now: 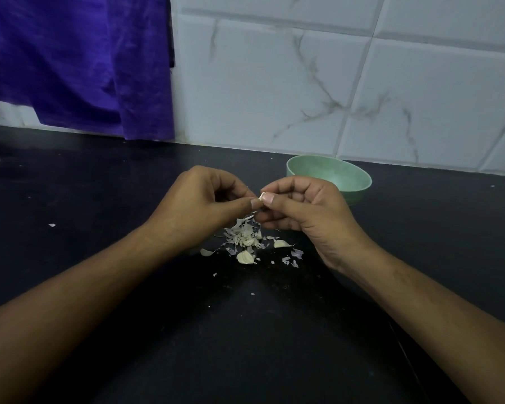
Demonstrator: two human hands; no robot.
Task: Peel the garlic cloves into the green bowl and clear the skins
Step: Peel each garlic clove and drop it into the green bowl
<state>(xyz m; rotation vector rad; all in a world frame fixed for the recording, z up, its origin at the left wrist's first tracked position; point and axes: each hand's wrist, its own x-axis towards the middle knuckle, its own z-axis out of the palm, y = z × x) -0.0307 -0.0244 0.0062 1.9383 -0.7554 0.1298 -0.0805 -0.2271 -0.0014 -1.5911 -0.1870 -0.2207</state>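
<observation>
A clove (261,196) is pinched between the curled fingers of both the left hand (199,204) and right hand (305,209), directly above the skins (244,236), so peelings are likely dropped onto one heap, beside the bowl (330,177).

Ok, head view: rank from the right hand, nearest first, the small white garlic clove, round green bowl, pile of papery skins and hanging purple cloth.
1. Small white garlic clove, pinched at the right hand's fingertips.
2. Round green bowl just behind it and pile of papery skins below-left: too close to call.
3. Hanging purple cloth, far back left.
</observation>
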